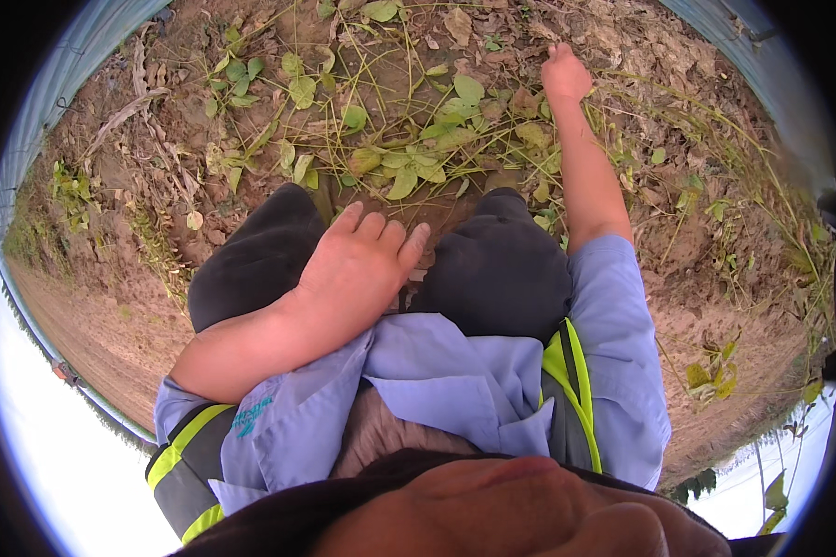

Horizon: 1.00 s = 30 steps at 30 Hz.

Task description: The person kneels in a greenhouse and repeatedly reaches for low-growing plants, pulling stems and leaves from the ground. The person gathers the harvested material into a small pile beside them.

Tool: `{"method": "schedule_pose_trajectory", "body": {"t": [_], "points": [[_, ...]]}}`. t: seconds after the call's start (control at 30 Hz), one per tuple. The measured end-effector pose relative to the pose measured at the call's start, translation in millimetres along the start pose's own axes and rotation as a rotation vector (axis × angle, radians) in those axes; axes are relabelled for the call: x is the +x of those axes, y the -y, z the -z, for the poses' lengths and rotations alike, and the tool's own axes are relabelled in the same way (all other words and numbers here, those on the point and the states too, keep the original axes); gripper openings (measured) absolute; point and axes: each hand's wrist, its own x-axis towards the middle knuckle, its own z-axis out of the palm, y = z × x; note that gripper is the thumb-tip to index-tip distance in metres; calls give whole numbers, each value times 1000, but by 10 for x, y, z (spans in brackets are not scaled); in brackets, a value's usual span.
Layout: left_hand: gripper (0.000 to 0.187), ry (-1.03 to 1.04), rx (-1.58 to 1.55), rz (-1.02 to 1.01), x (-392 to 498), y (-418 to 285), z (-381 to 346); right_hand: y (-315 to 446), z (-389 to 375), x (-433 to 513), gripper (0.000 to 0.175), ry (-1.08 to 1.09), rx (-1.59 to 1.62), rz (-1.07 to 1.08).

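Note:
My left hand (366, 254) hangs between my dark-trousered knees, back of the hand up, fingers slightly spread and bent; its palm is hidden, and nothing shows in it. My right hand (566, 73) reaches out at the end of a stretched arm, its fingers curled low over dry leaves; whether it pinches something cannot be told. Cut or fallen green plant stems (383, 104) with broad leaves lie on the soil between and beyond my hands. A yellow-green leaf (364, 161) lies just past my left hand.
Brown dry leaves (669, 42) cover the soil at the upper right. Long green stalks (731, 132) arch along the right side. A withered curled leaf (122, 115) lies at the left. Pale blue sheeting (38, 115) borders the ground at the upper left.

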Motion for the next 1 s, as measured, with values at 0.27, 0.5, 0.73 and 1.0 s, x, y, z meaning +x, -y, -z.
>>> {"method": "schedule_pose_trajectory", "body": {"t": [0.27,0.5,0.73,1.0], "points": [[45,-81,26,-30,-250,-118,-122,76,436,-523,23,-96,-66,73],[40,-160,58,-2,-306,-185,-170,193,1839,-1190,17,-204,-42,262],[38,-208,62,51,-280,-251,-122,-486,3190,-2027,6,-256,-545,395],[32,-506,-184,195,-164,-17,-13,56,4125,-2487,9,-139,-981,933]]}}
